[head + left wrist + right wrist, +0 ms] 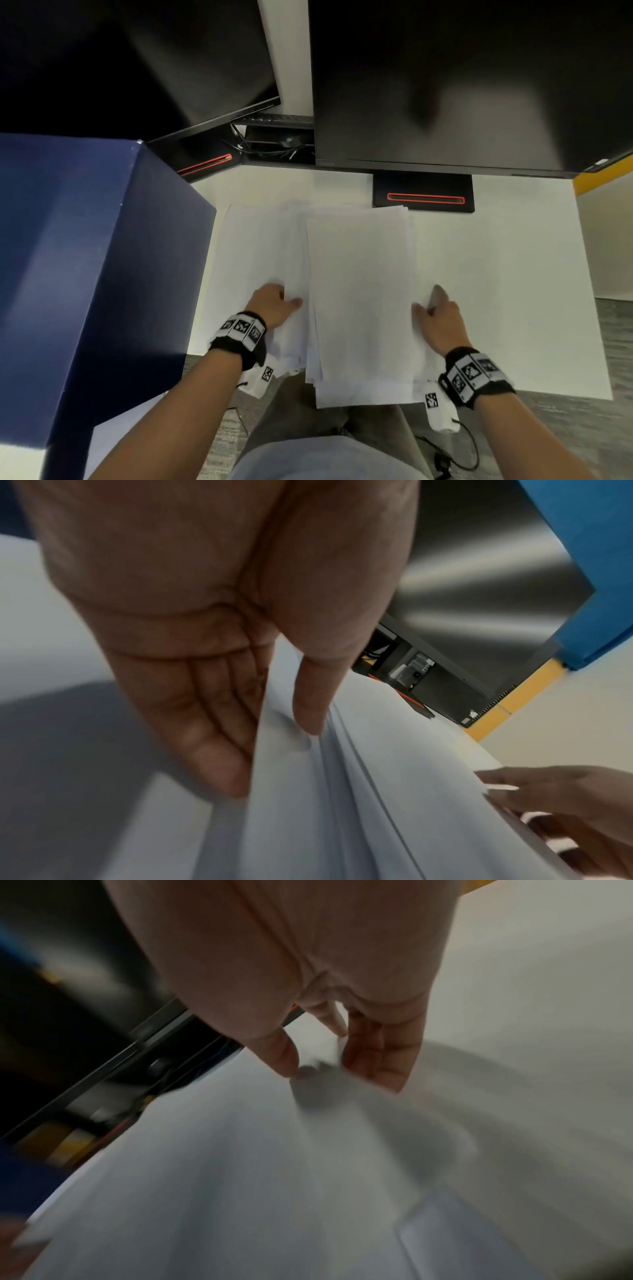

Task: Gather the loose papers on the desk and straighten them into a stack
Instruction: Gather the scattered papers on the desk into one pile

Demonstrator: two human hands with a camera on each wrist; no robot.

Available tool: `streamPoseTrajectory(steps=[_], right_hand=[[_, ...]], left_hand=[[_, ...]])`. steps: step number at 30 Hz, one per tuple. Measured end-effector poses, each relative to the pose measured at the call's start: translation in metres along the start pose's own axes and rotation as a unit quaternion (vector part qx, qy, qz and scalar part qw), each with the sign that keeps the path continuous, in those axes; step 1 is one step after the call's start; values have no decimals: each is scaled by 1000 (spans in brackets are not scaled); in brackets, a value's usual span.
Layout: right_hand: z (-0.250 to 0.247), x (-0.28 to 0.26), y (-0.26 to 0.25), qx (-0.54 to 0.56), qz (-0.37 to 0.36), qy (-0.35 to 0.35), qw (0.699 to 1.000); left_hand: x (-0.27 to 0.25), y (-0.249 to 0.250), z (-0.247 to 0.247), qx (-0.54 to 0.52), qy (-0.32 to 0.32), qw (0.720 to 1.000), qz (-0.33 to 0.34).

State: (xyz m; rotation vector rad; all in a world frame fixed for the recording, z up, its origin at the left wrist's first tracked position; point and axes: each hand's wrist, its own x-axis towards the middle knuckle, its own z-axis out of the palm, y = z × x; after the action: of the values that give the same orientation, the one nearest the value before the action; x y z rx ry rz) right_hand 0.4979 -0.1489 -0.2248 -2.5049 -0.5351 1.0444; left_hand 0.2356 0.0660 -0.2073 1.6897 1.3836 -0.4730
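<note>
A fanned pile of white papers [359, 291] lies on the white desk [513, 291], its near end hanging over the front edge above my lap. My left hand [277, 301] holds the pile's left side: the thumb [308, 710] presses on top and the fingers [212, 737] lie behind a raised sheet edge. My right hand [433, 306] grips the right edge of the papers [240, 1177], with the thumb [284, 1056] on one side and the fingers [380, 1056] on the other. Several sheets stick out to the left, unaligned.
A dark blue partition [85, 274] stands close on the left. Two black monitors [462, 85] [154, 68] rise behind the papers, their red-trimmed bases [424, 195] [205, 164] on the desk. Cables [274, 144] lie between them. Bare desk extends to the right.
</note>
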Motion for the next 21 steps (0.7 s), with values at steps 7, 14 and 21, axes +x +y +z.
streamPoseTrajectory(steps=[7, 14, 21], right_hand=[[25, -22, -5, 9, -57, -73, 996], [23, -44, 0, -24, -41, -26, 999], [-1, -10, -14, 33, 29, 28, 999]], left_hand=[[-26, -1, 31, -36, 37, 998, 31], [-40, -21, 36, 37, 20, 999, 4], [-28, 1, 9, -34, 69, 997, -1]])
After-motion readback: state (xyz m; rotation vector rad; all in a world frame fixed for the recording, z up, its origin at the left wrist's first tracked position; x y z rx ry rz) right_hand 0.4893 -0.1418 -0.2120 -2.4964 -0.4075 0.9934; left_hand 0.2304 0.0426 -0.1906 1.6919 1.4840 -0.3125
